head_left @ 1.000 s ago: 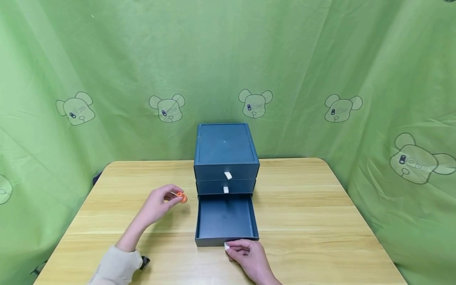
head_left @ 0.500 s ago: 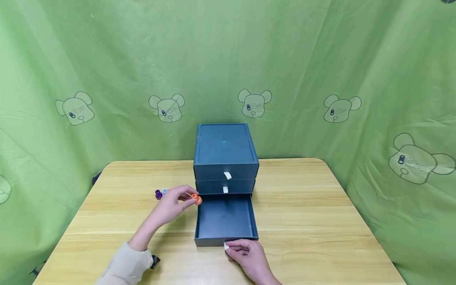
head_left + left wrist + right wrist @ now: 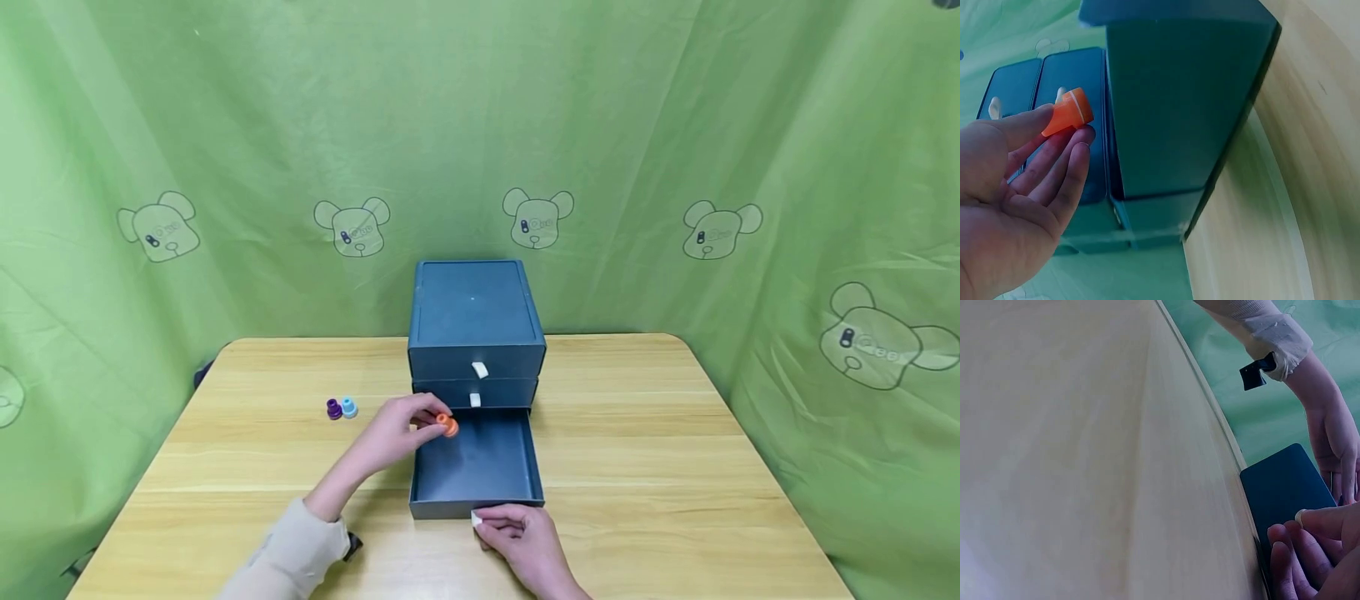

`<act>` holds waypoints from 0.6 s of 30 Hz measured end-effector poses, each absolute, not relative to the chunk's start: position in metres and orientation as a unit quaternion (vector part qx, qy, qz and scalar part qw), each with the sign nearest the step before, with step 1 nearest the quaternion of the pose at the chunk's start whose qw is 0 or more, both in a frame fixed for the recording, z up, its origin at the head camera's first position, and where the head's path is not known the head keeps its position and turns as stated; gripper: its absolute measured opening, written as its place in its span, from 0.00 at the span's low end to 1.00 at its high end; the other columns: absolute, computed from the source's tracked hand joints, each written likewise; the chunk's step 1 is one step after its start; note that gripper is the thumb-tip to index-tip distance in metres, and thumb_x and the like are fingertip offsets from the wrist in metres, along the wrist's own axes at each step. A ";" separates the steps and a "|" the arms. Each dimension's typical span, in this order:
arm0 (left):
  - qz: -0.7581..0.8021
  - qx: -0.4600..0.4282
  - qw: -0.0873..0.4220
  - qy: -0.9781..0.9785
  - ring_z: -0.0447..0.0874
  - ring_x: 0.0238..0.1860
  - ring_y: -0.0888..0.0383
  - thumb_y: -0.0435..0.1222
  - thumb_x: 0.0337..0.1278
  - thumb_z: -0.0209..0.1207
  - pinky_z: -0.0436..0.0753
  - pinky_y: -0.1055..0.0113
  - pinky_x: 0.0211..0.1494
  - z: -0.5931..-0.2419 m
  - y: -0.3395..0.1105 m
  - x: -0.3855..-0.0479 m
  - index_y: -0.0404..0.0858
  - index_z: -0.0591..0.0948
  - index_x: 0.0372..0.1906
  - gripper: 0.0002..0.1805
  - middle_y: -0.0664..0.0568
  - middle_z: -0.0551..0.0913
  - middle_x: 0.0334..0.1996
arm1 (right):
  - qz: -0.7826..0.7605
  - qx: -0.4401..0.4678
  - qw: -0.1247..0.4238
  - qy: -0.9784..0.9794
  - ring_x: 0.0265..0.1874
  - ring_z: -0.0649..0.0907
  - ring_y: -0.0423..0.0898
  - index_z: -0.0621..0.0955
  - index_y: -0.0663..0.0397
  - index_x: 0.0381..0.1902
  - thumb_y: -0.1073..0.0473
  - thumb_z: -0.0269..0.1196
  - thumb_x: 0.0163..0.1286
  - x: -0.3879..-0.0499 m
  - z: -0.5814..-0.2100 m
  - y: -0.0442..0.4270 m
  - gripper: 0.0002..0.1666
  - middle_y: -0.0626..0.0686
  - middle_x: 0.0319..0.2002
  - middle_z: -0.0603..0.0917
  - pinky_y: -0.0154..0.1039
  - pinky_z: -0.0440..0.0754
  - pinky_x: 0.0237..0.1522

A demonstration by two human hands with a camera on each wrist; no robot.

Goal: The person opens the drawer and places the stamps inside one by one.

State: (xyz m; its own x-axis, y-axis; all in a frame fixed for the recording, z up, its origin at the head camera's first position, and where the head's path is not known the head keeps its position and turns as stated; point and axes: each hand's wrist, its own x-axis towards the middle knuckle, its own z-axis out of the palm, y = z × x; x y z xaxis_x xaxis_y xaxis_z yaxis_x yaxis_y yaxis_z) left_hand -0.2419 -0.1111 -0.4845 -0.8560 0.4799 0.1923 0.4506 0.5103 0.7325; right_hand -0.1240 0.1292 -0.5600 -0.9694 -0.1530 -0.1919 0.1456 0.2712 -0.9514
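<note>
My left hand (image 3: 401, 427) pinches a small orange stepped piece (image 3: 447, 425) between thumb and fingertips, above the rear left part of the pulled-out bottom drawer (image 3: 487, 475). In the left wrist view the orange piece (image 3: 1071, 112) shows a wider ribbed end pointing away from the palm. At the drawer's front, my right hand (image 3: 528, 546) grips its white pull tab (image 3: 476, 518) between thumb and fingers; the right wrist view shows the same tab (image 3: 1299, 517) held at the thumb tip. The part of the drawer I can see inside is bare.
A blue drawer cabinet (image 3: 476, 304) stands at the table's back, its upper two drawers closed, each with a white tab. Left of it, a purple piece (image 3: 333, 409) and a light blue piece (image 3: 349, 407) stand side by side on the wooden table (image 3: 637, 467).
My left hand has carried the orange piece rightward from beside the cabinet to over the drawer, uncovering the purple and light blue pieces. The right hand has stayed at the tab.
</note>
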 end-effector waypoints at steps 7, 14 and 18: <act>0.410 0.290 0.027 0.864 0.87 0.43 0.62 0.35 0.69 0.65 0.87 0.66 0.53 -0.489 -0.091 -0.245 0.44 0.87 0.48 0.07 0.57 0.89 0.43 | -0.599 0.005 0.134 0.790 0.31 0.90 0.44 0.90 0.57 0.46 0.57 0.74 0.66 -0.124 -0.557 0.130 0.14 0.51 0.35 0.92 0.33 0.87 0.35; 0.395 0.301 0.044 0.867 0.87 0.44 0.64 0.37 0.70 0.64 0.86 0.67 0.54 -0.492 -0.073 -0.245 0.46 0.87 0.49 0.08 0.58 0.89 0.44 | -0.602 0.002 0.135 0.787 0.31 0.90 0.43 0.90 0.57 0.46 0.57 0.74 0.66 -0.124 -0.557 0.130 0.14 0.51 0.35 0.92 0.33 0.87 0.35; 0.386 0.301 0.053 0.870 0.87 0.45 0.65 0.37 0.70 0.64 0.86 0.67 0.54 -0.494 -0.063 -0.245 0.46 0.87 0.50 0.08 0.58 0.89 0.44 | -0.607 -0.002 0.132 0.784 0.31 0.90 0.43 0.90 0.58 0.47 0.57 0.73 0.66 -0.124 -0.557 0.130 0.14 0.52 0.35 0.92 0.33 0.87 0.35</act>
